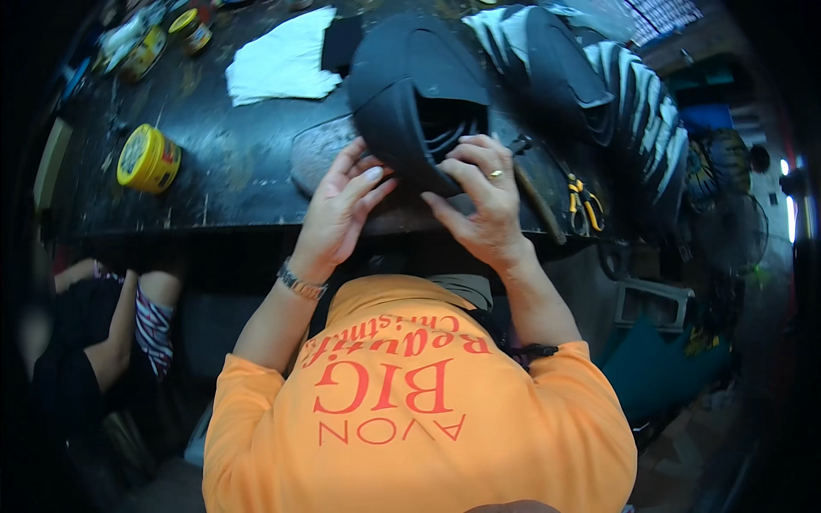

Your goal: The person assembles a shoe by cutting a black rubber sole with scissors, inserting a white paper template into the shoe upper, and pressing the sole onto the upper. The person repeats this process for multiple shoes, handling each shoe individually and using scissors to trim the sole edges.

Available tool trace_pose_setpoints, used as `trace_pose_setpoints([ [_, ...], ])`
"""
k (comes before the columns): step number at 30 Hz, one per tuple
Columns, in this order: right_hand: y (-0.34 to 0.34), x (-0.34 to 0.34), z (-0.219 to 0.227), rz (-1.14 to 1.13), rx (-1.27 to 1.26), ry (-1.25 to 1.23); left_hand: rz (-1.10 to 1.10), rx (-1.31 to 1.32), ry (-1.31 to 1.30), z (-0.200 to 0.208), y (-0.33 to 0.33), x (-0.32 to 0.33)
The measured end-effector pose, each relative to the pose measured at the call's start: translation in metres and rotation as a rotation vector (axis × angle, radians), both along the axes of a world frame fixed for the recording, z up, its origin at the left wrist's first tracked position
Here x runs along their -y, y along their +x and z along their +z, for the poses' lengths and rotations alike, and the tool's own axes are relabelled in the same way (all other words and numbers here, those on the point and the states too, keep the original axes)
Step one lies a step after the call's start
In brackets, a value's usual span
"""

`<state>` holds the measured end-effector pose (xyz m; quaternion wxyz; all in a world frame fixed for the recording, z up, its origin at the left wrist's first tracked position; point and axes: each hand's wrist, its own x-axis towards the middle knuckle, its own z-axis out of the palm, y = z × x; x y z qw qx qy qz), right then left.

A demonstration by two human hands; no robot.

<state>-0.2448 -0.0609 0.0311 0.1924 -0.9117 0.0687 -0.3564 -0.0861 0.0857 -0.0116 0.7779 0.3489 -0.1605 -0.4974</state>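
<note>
A black shoe upper (410, 68), with curved layers showing in its dark opening, is in front of me at the near edge of the workbench. My left hand (342, 201) has its fingers curled in at the lower left edge of the upper, thumb close to the fingertips. On the other side, my right hand (483, 197) grips the rim beside the opening, fingers bent over it and thumb below. Partly under the upper lies a flat, worn grey slab (321, 154). Where the fingertips go behind the material, they are hidden.
Nested black-and-white uppers (569, 77) curve along the right side. Near them lie a wooden-handled hammer (539, 205) and yellow-handled pliers (585, 205). A yellow tub (150, 160) stands left; white sheet material (286, 60) lies behind. Another person's arm (115, 333) shows at lower left.
</note>
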Motion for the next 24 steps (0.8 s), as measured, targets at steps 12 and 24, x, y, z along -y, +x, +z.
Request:
trace_pose_setpoints([
  [12, -0.004, 0.003, 0.005, -0.057, -0.064, 0.014, 0.031, 0.049, 0.0, -0.004, -0.017, 0.005],
  [24, 0.004, 0.002, 0.02, -0.11, -0.263, -0.263, 0.115, -0.038, 0.022, -0.009, 0.0, 0.013],
])
